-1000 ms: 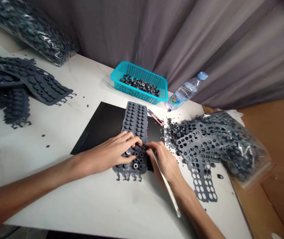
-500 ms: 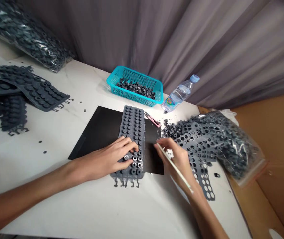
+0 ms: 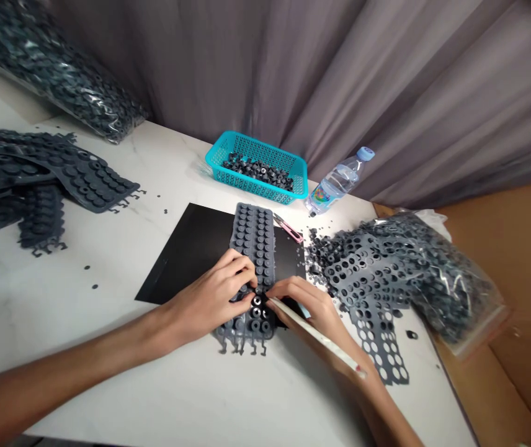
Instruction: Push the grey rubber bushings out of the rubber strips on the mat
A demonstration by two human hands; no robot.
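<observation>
A long dark grey rubber sheet (image 3: 252, 233) with rows of round studs lies over a black board (image 3: 179, 248). My left hand (image 3: 219, 288) presses on the sheet's lower half, its fingers curled and the thumb close to the forefinger. A few studs beside the fingertips show bright metallic rings. My right hand (image 3: 309, 304) is closed round a slim white stick-like tool (image 3: 324, 335) that slants back over the wrist. Its fingertips meet the right side of the sheet near those ringed studs, and they hide the tool's front end.
Behind stands a turquoise basket (image 3: 256, 192) of small dark parts, with a water bottle (image 3: 337, 181) beside it. Pink-handled snips (image 3: 288, 228) lie near the board. Punched sheets (image 3: 372, 292) and a plastic bag (image 3: 461, 298) are at right; more studded sheets (image 3: 93, 180) at left.
My right hand has moved left with the white tool, from beside the sheet onto its right side. My left hand stays on the sheet. The whole view has shifted slightly.
</observation>
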